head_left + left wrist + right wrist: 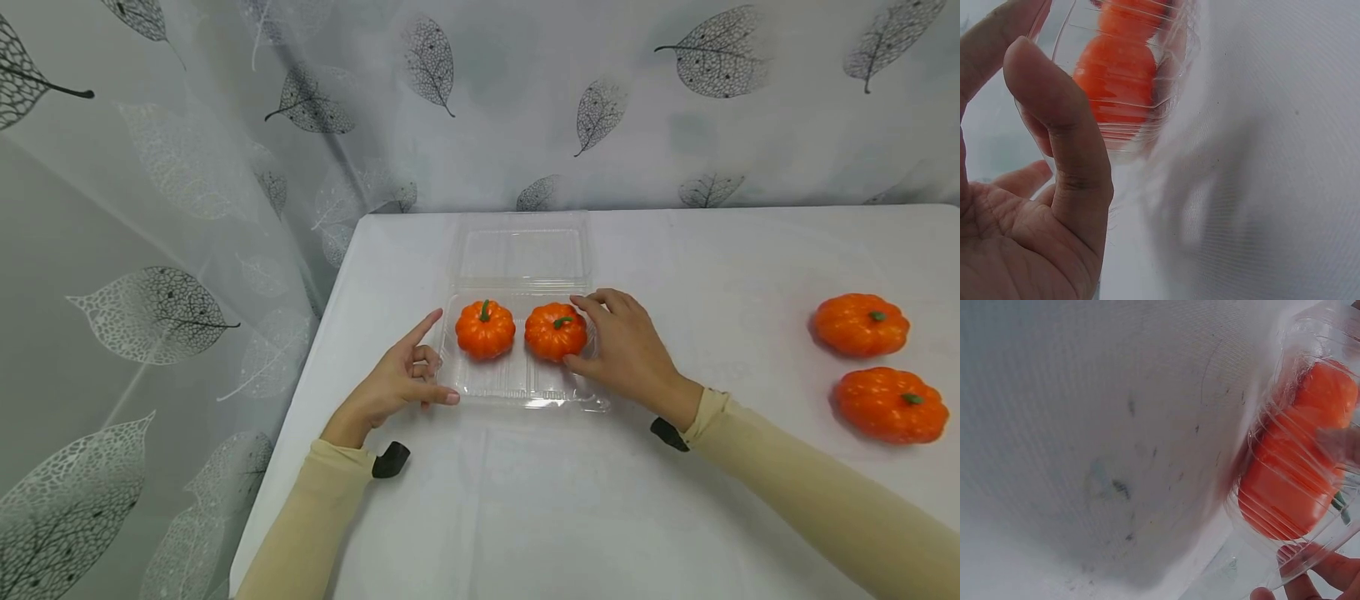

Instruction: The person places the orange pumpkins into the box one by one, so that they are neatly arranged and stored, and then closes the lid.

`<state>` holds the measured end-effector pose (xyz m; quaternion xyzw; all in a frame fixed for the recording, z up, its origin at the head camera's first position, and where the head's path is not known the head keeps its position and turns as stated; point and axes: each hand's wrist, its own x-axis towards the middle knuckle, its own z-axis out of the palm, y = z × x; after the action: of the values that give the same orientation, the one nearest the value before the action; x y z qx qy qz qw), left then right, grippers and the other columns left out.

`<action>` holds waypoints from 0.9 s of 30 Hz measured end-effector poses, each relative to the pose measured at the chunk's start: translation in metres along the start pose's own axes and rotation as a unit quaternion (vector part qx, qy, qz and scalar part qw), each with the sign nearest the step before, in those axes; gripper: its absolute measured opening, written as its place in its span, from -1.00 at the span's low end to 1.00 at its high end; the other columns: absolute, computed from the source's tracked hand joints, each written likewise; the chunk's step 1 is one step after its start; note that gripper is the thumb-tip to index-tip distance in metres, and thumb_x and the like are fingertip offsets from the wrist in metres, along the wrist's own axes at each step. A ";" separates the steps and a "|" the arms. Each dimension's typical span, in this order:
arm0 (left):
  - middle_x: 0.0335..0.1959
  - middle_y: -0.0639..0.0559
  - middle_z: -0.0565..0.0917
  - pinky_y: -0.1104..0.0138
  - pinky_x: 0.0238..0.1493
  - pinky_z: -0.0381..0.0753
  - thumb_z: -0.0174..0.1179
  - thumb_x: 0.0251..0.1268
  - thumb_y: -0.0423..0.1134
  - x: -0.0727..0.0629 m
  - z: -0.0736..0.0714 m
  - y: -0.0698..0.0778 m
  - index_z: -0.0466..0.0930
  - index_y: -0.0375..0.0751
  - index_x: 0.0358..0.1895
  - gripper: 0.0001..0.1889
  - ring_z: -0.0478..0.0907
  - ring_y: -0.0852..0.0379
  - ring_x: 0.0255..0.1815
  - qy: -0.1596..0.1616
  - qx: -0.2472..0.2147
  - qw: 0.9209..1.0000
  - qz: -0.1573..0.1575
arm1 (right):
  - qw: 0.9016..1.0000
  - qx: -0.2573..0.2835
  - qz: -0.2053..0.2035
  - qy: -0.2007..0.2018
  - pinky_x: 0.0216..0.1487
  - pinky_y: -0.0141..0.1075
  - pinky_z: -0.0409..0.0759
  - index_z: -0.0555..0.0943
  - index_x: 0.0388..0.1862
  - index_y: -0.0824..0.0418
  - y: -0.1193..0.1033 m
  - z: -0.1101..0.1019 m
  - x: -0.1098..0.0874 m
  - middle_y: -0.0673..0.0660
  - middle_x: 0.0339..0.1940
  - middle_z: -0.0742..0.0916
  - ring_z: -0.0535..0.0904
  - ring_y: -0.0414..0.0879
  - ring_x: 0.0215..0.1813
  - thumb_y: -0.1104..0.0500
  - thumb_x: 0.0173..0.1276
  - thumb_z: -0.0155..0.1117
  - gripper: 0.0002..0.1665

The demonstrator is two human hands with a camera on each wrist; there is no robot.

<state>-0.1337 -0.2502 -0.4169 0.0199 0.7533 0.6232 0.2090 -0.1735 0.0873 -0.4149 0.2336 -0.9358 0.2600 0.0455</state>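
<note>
A clear plastic clamshell box (pixel 495 383) stands on the table with its lid laid back. Two small orange pumpkins sit in its base, a left pumpkin (pixel 485 330) with its green stem up and a right pumpkin (pixel 555 332). My right hand (pixel 633 350) holds the right pumpkin between thumb and fingertips, reaching over the box's right wall. Beside the box's left wall is my left hand (pixel 393 375), index finger and thumb extended along the edge; whether it touches is unclear. The left wrist view shows the thumb (pixel 1063 125) close against the clear wall.
Two more orange pumpkins, an upper one (pixel 861 325) and a lower one (pixel 891 406), lie at the table's right. A white cloth covers the table (pixel 570 517). A leaf-patterned curtain (pixel 510 100) hangs behind and to the left. The open lid (pixel 522 250) points toward the back edge.
</note>
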 end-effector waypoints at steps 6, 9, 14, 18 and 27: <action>-0.31 -0.07 0.35 0.33 -0.56 0.56 0.62 -0.14 -0.46 0.000 0.000 -0.001 0.00 0.24 0.64 0.28 0.33 0.08 -0.53 -0.001 -0.003 1.000 -0.005 | 0.999 0.032 -0.001 -0.009 0.41 0.20 0.22 0.47 0.39 0.31 0.002 0.001 -0.004 0.30 0.21 0.52 0.26 0.28 0.41 -0.03 0.06 0.62 -0.05; -0.31 -0.07 0.35 0.33 -0.56 0.56 0.63 -0.15 -0.46 0.000 -0.001 -0.002 0.01 0.26 0.64 0.28 0.32 0.09 -0.53 0.000 -0.001 1.000 -0.006 | 0.999 0.050 0.004 -0.010 0.41 0.26 0.22 0.48 0.41 0.27 0.003 -0.001 -0.009 0.28 0.26 0.51 0.19 0.27 0.49 -0.08 0.13 0.58 -0.08; -0.31 -0.06 0.35 0.31 -0.56 0.56 0.63 -0.15 -0.45 -0.001 -0.002 -0.002 0.01 0.28 0.64 0.28 0.32 0.10 -0.52 0.000 -0.001 1.000 -0.004 | 0.997 0.070 0.015 0.005 0.38 0.29 0.26 0.43 0.46 0.17 0.005 -0.009 -0.018 0.24 0.37 0.45 0.14 0.20 0.54 -0.10 0.21 0.52 -0.10; -0.31 -0.06 0.34 0.30 -0.56 0.56 0.63 -0.15 -0.45 -0.001 -0.002 -0.002 0.00 0.27 0.64 0.28 0.32 0.11 -0.53 0.000 -0.003 1.000 -0.004 | 0.997 0.075 0.021 0.018 0.36 0.27 0.30 0.39 0.47 0.16 0.007 -0.018 -0.025 0.23 0.45 0.39 0.16 0.18 0.52 -0.06 0.21 0.53 -0.10; -0.31 -0.07 0.34 0.32 -0.57 0.56 0.62 -0.14 -0.46 0.000 -0.001 -0.002 0.01 0.24 0.64 0.27 0.32 0.09 -0.54 -0.001 -0.005 1.000 -0.003 | 0.995 0.078 0.037 0.041 0.32 0.29 0.30 0.36 0.48 0.16 0.024 -0.037 -0.049 0.20 0.38 0.46 0.17 0.19 0.52 -0.04 0.21 0.54 -0.08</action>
<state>-0.1339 -0.2519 -0.4188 0.0167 0.7498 0.6266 0.2120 -0.1426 0.1446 -0.4044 0.1911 -0.9180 0.3429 0.0557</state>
